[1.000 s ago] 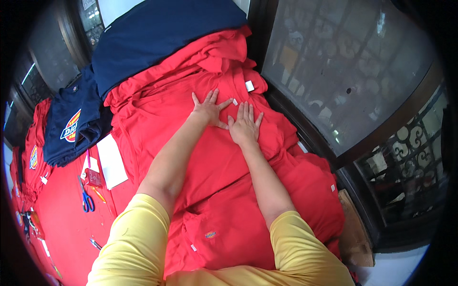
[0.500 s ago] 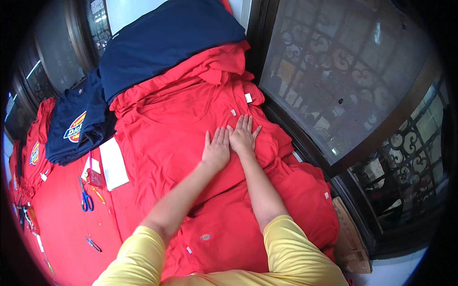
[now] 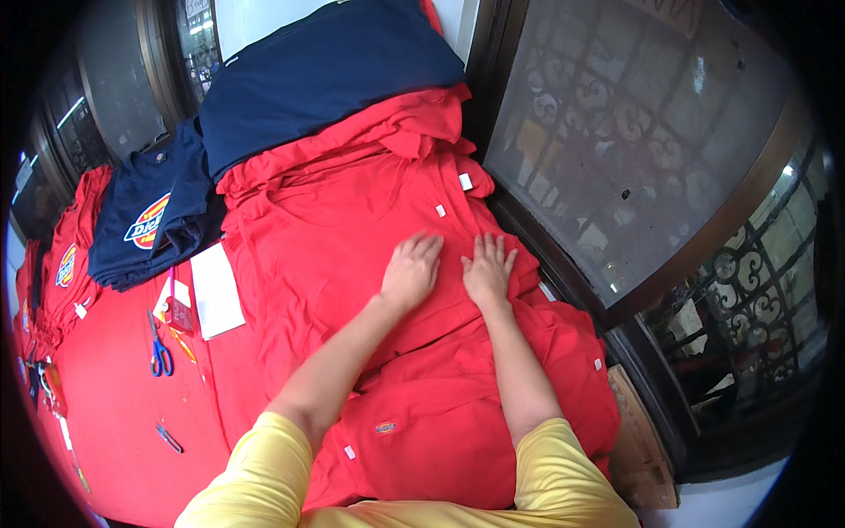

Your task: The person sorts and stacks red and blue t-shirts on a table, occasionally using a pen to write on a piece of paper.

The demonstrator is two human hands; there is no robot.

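A red T-shirt (image 3: 326, 238) lies spread on a heap of red shirts in front of me. My left hand (image 3: 412, 271) rests on it, fingers stretched forward and close together. To its right, my right hand (image 3: 489, 271) lies flat on the same cloth with its fingers spread. A gap of red fabric shows between the two hands. Neither hand holds anything. Just beyond them is a small white label (image 3: 441, 211) on the cloth. Closer to me, another red shirt (image 3: 422, 449) with a small chest logo lies on the heap.
A navy stack of shirts (image 3: 326, 79) rises at the back. Folded navy shirts (image 3: 145, 220) sit at left. On the red-covered table lie white paper (image 3: 217, 295), blue-handled scissors (image 3: 160, 359) and thread snips (image 3: 169, 438). A dark-framed window (image 3: 634, 158) and cardboard (image 3: 638, 440) border the right.
My hands, side by side and touching before, have moved apart. The right hand has slid to the right and nearer to me. The view has shifted slightly.
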